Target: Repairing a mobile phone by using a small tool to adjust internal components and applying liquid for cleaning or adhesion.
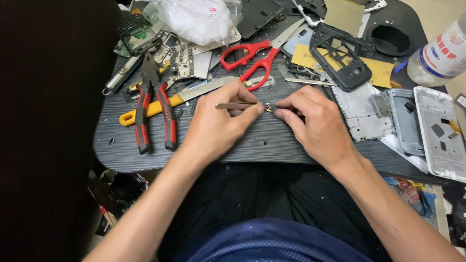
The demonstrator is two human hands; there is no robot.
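Your left hand (pixel 220 121) pinches metal tweezers (pixel 235 106); your right hand (pixel 314 121) closes its fingertips on a tiny part (pixel 268 108) at the tray's (pixel 265 144) centre. Bare tray runs toward the 6 o'clock edge; pliers (pixel 154 105) crowd 9 o'clock, scissors (pixel 253 55) 12.

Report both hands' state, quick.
Left hand: closed on tweezers.
Right hand: pinching a small part on the tray.
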